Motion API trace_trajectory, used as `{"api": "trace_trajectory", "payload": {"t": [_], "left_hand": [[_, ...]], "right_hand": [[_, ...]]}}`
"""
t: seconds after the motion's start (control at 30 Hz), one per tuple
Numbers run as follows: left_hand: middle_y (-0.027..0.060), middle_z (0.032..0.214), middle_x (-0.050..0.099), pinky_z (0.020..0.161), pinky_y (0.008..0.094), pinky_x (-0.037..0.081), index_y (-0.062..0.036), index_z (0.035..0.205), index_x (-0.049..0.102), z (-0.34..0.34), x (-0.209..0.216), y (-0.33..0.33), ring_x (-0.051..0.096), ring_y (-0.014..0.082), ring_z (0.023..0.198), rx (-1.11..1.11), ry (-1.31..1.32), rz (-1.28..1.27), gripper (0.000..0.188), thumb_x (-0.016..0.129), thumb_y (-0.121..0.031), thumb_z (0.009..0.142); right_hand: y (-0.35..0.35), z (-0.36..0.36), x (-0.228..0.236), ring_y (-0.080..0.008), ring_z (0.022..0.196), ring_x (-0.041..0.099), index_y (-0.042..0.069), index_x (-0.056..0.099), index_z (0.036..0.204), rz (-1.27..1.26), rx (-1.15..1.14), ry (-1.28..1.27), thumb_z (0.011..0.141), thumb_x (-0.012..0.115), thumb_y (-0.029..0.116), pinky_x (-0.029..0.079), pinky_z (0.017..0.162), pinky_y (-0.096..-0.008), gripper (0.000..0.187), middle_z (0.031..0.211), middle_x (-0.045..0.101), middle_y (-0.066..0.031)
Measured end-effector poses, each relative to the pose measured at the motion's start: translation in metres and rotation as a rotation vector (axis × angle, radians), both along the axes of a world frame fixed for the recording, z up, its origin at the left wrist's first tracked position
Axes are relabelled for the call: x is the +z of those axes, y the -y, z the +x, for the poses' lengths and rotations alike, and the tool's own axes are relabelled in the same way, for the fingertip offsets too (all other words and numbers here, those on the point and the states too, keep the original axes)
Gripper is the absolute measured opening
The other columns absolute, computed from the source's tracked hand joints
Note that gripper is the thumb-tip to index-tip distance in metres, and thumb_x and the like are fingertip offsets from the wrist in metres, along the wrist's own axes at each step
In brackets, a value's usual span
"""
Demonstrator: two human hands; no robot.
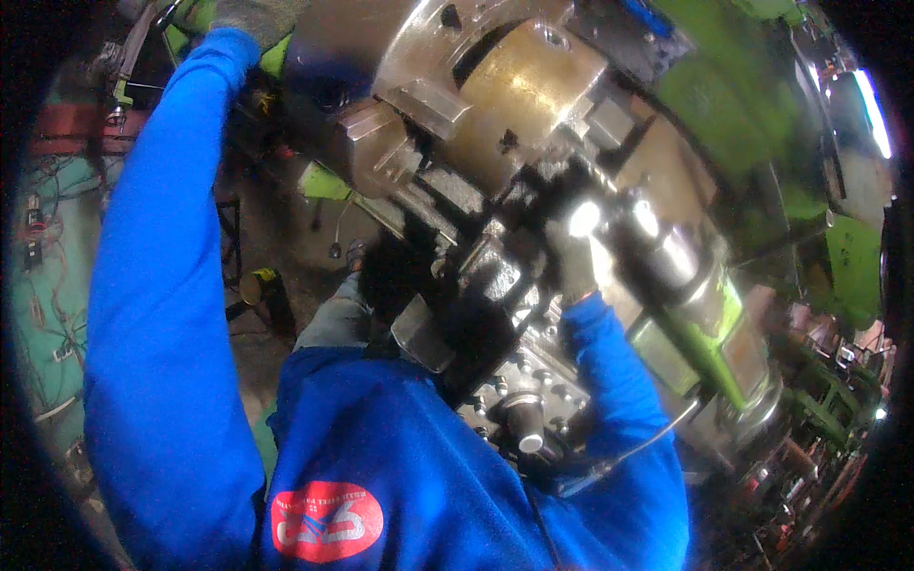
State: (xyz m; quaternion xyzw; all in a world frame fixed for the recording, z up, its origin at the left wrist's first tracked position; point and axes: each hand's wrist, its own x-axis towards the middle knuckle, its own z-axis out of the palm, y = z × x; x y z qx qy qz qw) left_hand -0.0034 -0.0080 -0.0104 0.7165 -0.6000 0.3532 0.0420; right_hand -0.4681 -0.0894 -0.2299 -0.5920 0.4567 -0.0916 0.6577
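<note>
A large metal cylinder (528, 86) with a brassy sheen sits between the stepped jaws (426, 105) of a lathe chuck (405, 57). At the upper left, my left hand (257, 13) in a grey glove is by green machine parts; the frame's edge cuts off its fingers. My right hand (573, 262), in a pale glove, reaches in among the dark tool-holding parts below the cylinder. Glare and blur hide its fingers and anything in them. A bright white spot (584, 219) shines just above it. The bolted tool post plate (528, 385) lies close to my right sleeve.
To the right extends a shiny round machine part (671, 257) with a green lower body (724, 343). A curved metal rod (647, 440) crosses near my right forearm. Cables lie on a green surface (57, 285) at the left. A dark yellow-topped object (259, 285) stands below.
</note>
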Motion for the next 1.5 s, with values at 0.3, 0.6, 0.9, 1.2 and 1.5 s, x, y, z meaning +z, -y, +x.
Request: {"api": "trace_trajectory", "payload": {"t": [0.3, 0.6, 0.9, 1.2, 1.5], "left_hand": [[0.018, 0.087, 0.065, 0.079, 0.0512, 0.049, -0.0097, 0.08, 0.068, -0.005, 0.006, 0.005, 0.063, 0.0372, 0.088, 0.085, 0.053, 0.091, 0.017, 0.061, -0.025, 0.085], [0.0166, 0.09, 0.066, 0.083, 0.0511, 0.051, -0.0092, 0.08, 0.068, -0.003, 0.001, 0.0, 0.064, 0.0368, 0.093, 0.052, -0.002, 0.024, 0.016, 0.061, -0.023, 0.084], [0.0126, 0.087, 0.069, 0.083, 0.0462, 0.053, -0.0104, 0.076, 0.073, 0.003, 0.007, 0.0, 0.066, 0.0333, 0.092, 0.073, 0.289, 0.249, 0.017, 0.061, -0.02, 0.082], [0.018, 0.079, 0.068, 0.077, 0.0496, 0.055, -0.006, 0.078, 0.074, -0.01, 0.014, -0.005, 0.069, 0.0366, 0.083, 0.137, -0.074, 0.06, 0.02, 0.062, -0.021, 0.082], [0.0187, 0.083, 0.068, 0.074, 0.0543, 0.054, -0.0078, 0.077, 0.07, 0.002, 0.001, -0.012, 0.068, 0.039, 0.082, 0.069, -0.04, -0.088, 0.018, 0.062, -0.022, 0.082]], "right_hand": [[0.003, -0.008, 0.018, -0.0112, 0.056, 0.055, 0.009, 0.067, 0.099, 0.217, -0.087, 0.027, 0.1, 0.063, 0.042, 0.041, 0.047, -0.0256, 0.033, 0.072, 0.063, -0.0015], [0.006, -0.012, 0.005, -0.0207, 0.074, 0.064, 0.005, 0.064, 0.113, -0.056, 0.051, 0.065, 0.106, 0.055, 0.039, 0.054, 0.067, -0.0353, 0.035, 0.089, 0.067, -0.007], [0.005, -0.017, -0.022, -0.0339, 0.081, 0.063, 0.008, 0.061, 0.095, 0.708, -0.504, 0.386, 0.105, 0.055, 0.026, 0.058, 0.077, -0.0519, 0.021, 0.088, 0.061, -0.0134], [0.009, -0.105, -0.01, -0.0134, 0.068, 0.061, 0.008, 0.065, 0.1, -0.854, 0.439, -0.154, 0.101, 0.06, 0.021, 0.048, 0.058, -0.0278, 0.015, 0.082, 0.064, -0.002], [-0.029, -0.097, 0.101, -0.019, 0.097, 0.07, 0.002, 0.064, 0.125, -0.493, 0.347, -0.277, 0.089, 0.064, -0.006, 0.056, 0.08, -0.035, 0.037, 0.108, 0.072, -0.0134]]}}
